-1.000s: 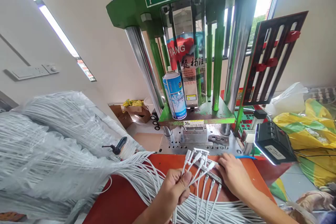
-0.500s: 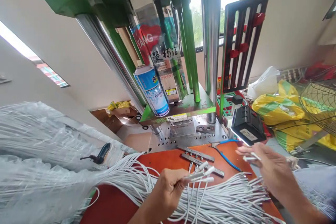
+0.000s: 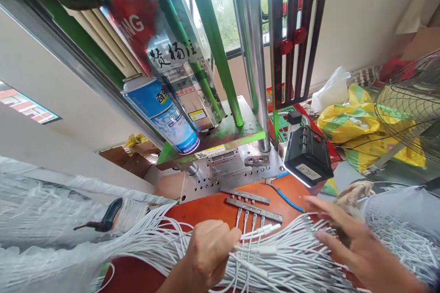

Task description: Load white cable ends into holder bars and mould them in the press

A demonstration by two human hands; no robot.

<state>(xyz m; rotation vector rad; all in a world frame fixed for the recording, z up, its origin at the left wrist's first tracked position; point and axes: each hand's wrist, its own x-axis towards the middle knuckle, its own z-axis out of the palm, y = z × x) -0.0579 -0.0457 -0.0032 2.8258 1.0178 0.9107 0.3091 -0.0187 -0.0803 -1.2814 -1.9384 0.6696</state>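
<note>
My left hand [image 3: 209, 252] is closed round several white cables, whose pale connector ends [image 3: 264, 250] stick out to the right of its fingers. My right hand [image 3: 354, 242], blurred, has its fingers apart above the right end of a big bundle of white cables [image 3: 295, 254] on the orange table [image 3: 202, 206]; nothing shows between them. Beyond my left hand, two metal bars [image 3: 254, 210] lie on the table, with several cable ends at the nearer one. Blue-handled pliers [image 3: 288, 199] rest to the right of the bars.
A green press with a spray can [image 3: 168, 119] on its plate [image 3: 240, 123] stands ahead. A black lamp box [image 3: 307, 155] is right of it. Plastic-wrapped cables [image 3: 44, 219] fill the left. At the right are yellow bags [image 3: 350, 121], a fan [image 3: 409, 100] and a container of white scraps [image 3: 402, 233].
My right hand has opened, and the small white piece it held no longer shows in it. The view has moved closer to the press. My left hand still grips the cables.
</note>
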